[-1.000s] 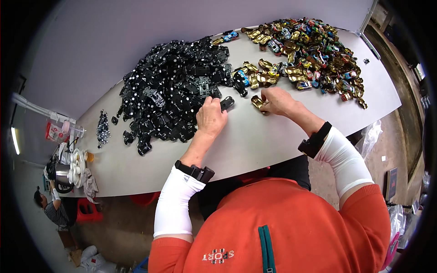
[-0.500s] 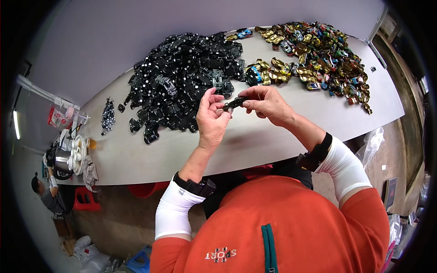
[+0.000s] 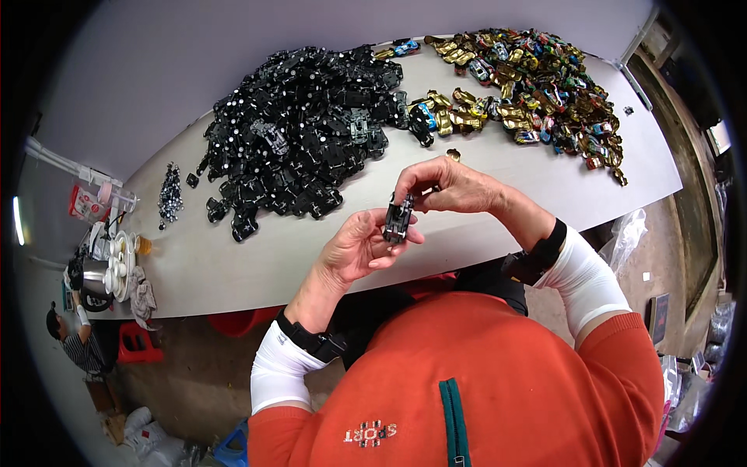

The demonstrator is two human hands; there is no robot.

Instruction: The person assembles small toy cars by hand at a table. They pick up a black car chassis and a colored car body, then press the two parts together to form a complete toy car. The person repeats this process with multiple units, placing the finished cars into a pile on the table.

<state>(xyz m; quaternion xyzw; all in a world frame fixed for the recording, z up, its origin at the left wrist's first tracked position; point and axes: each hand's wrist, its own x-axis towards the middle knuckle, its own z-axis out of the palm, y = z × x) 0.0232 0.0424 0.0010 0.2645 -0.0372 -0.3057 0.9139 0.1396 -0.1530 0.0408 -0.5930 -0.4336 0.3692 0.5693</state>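
Note:
A black toy car chassis (image 3: 398,220) is held above the table, tilted, with its detailed face in view. My left hand (image 3: 359,247) supports it from below, thumb at its side and fingers curled behind it. My right hand (image 3: 455,187) grips its upper end with bent fingers. A small dark bit shows between the right hand's fingers, too little to name. Beyond my hands lies a big heap of black toy car chassis (image 3: 288,132). To its right spreads a pile of toy car bodies (image 3: 556,93), gold and multicoloured.
A small heap of silvery parts (image 3: 170,193) lies on the table (image 3: 257,268) at the left. Past it stand a tray of white cups (image 3: 120,268), a kettle (image 3: 95,279) and a cloth (image 3: 142,296). Another person (image 3: 78,342) is at the far left, near a red stool (image 3: 138,342).
Both hands have come closer to my body with the chassis. It has turned from nearly edge-on to show its face, and the left fingers have moved underneath it.

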